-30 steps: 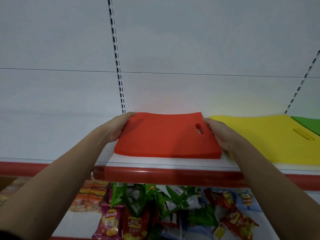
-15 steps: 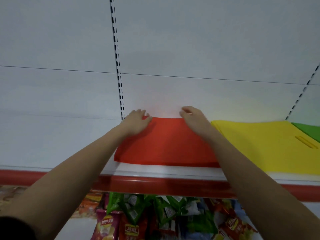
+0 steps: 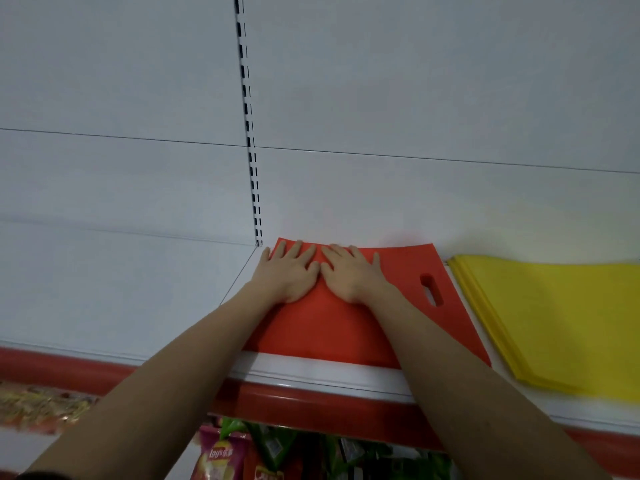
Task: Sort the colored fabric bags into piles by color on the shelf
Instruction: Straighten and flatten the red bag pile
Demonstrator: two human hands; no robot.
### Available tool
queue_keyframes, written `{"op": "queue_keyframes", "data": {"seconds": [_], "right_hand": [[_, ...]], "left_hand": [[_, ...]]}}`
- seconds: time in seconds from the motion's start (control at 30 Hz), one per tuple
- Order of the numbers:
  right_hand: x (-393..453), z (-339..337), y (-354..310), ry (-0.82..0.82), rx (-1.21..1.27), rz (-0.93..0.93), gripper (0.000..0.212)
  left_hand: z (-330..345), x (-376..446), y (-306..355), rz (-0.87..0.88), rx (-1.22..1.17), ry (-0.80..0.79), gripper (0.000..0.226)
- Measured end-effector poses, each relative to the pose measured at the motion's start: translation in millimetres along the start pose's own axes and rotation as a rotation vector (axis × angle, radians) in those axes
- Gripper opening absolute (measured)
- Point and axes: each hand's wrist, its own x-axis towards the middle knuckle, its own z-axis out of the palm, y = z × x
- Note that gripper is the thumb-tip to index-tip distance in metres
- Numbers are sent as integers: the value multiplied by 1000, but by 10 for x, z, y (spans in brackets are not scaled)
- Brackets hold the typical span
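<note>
I see my left hand and right hand lying flat and side by side, fingers straight and spread, pressing on the far left part of the red bags. These lie at the centre of the frame as a flat, matte, felt-like pile with crisp edges and an oval handle slot cut near the right edge. Just beside them, at the right of the frame, lies the yellow pile, whose layered edges show as thin stacked sheets; the two piles do not touch. Both lie on the shelf, a smooth white board with a glossy red front lip. Behind it rises a plain white back panel with a slotted upright running down from the top centre. Glossy snack packets show at the bottom of the frame, below the shelf.
</note>
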Motion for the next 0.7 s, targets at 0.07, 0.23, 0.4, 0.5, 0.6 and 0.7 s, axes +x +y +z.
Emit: {"op": "queue_keyframes", "data": {"seconds": [0.07,0.23,0.4,0.5,0.6,0.7], "right_hand": [[-7,-6,1,-9,4,6,56],[-37,-41,30,-43,15,-7,57],[-122,-74,170,-44,0,-10,60],[-149,-89,197,-41,-6,-1,61],[-190,-116,282,-52,-14,27,65],[-255,-147,384,-66,-37,53,68]], "left_hand": [[4,1,2,3,31,2,57],[11,65,-48,43,94,-13,62],[22,66,-66,48,98,-30,73],[16,69,-64,71,127,-45,90],[8,72,-76,52,116,-32,73],[-9,36,-27,34,93,-33,60]]}}
